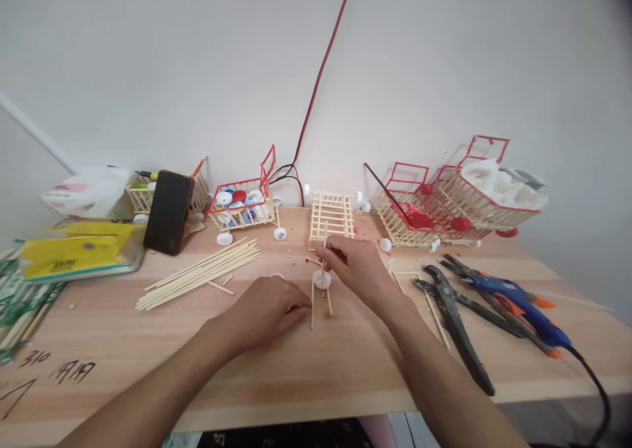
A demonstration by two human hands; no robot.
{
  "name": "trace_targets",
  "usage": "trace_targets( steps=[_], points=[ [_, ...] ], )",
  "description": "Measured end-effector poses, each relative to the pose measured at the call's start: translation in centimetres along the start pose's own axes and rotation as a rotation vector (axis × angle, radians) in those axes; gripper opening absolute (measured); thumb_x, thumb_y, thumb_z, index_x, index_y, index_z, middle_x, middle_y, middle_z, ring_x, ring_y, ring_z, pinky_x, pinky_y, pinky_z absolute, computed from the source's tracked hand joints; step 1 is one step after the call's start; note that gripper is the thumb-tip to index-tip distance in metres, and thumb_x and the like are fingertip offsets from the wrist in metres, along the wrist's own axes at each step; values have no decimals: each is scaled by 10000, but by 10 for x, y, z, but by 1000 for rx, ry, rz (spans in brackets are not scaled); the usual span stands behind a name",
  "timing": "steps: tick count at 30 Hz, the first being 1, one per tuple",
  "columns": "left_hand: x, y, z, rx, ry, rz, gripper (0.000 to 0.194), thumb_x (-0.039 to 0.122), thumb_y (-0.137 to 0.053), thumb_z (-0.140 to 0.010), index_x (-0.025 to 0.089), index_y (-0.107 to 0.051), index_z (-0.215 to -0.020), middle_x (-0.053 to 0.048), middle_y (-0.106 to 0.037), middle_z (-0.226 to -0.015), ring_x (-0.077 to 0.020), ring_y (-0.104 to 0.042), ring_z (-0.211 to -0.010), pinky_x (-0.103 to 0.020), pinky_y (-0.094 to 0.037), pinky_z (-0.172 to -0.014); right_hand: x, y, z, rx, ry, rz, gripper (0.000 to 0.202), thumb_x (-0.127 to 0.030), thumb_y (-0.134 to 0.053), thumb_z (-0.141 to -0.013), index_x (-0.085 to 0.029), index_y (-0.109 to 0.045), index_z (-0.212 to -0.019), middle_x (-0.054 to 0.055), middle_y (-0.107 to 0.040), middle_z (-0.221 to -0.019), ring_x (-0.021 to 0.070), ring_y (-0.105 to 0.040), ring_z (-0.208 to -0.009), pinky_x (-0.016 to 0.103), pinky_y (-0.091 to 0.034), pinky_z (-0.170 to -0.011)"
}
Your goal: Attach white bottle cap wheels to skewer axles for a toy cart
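Note:
My right hand is closed in a pinch on a short wooden stick, which stands upright at a white bottle cap. Two thin sticks stretch from the cap toward me, a left one and a right one. My left hand rests low over the table, its fingers curled together and the fingertips at the left stick. Just behind my hands lies a stick-built cart frame with white caps at its far corners.
Loose sticks lie to the left, near a black phone and a yellow packet. Small carts line the wall. On the right are black-handled cutters and a blue glue gun with a cord.

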State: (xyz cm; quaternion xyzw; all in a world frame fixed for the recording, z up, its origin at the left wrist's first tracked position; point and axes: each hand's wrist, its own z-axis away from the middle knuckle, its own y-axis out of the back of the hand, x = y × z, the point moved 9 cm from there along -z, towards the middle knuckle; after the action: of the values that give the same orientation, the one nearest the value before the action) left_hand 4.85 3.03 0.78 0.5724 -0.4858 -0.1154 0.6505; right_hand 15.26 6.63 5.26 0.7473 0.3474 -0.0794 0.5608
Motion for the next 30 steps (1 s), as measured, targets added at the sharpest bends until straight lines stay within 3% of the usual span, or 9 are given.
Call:
trace_targets(
  steps=[15, 22, 30],
  points=[
    [-4, -6, -1, -73, 30, -67, 254, 268, -475, -900, 213, -723, -907, -49, -739, -881, -191, -658, -791, -271, -431, -702, -3, 0, 0, -50, -38, 71, 289, -232, -558, -879, -176, -483, -606, -37, -506, -562, 101, -437, -545, 234, -261, -546],
    [-6, -5, -1, -38, 29, -35, 252, 270, -480, -889, 208, -725, -891, -51, -740, -849, -188, -656, -775, -269, -428, -698, -3, 4, 2, -60, -41, 64, 229, -233, -559, -881, -166, -567, -662, -16, -576, -603, 112, -489, -575, 235, -292, -564],
    [-7, -5, -1, -30, 28, 7, 257, 281, -482, -886, 205, -727, -900, -56, -739, -840, -184, -656, -766, -264, -427, -695, -7, 4, 3, -70, -16, 93, 236, -239, -575, -871, -163, -562, -647, -20, -563, -589, 103, -466, -556, 234, -276, -549]
  ],
)
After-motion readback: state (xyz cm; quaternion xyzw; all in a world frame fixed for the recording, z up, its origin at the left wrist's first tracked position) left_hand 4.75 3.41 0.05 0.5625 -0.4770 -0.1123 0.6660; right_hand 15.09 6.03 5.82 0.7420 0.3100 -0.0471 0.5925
